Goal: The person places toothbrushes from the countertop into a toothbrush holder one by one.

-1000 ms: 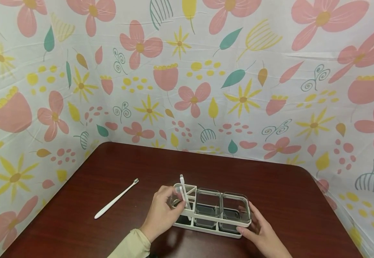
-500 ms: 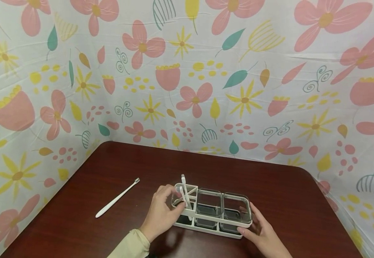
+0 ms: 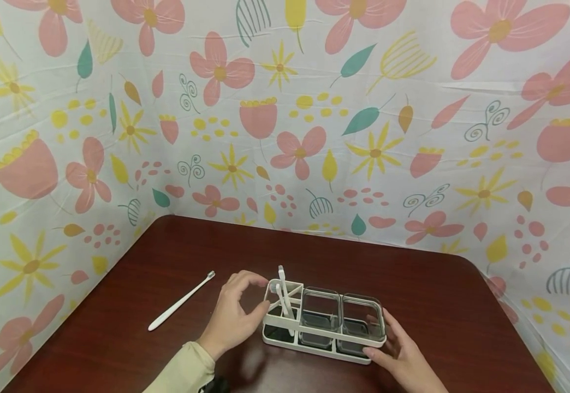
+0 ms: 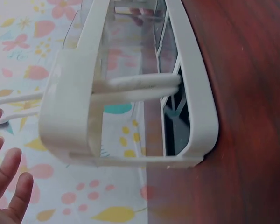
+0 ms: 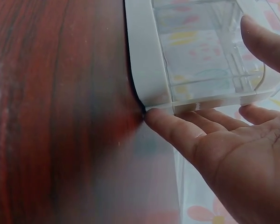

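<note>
A white toothbrush holder (image 3: 324,328) with clear cups stands on the table. In its left divided section two white toothbrushes (image 3: 285,305) lean, heads up. My left hand (image 3: 236,316) is just left of that section, thumb and fingers spread and holding nothing. Its fingers (image 4: 11,175) show apart from the holder in the left wrist view. My right hand (image 3: 400,349) holds the holder's right end, thumb at the front and fingers along the end wall. In the right wrist view its fingertips (image 5: 161,116) touch that end.
Another white toothbrush (image 3: 179,303) lies on the dark wooden table (image 3: 226,245), left of my left hand. A flowered curtain (image 3: 304,109) hangs behind the table and along its left side.
My left hand has let go of the toothbrush and moved left, fingers spreading. That toothbrush stays leaning in the holder. My right hand keeps its place at the holder's end.
</note>
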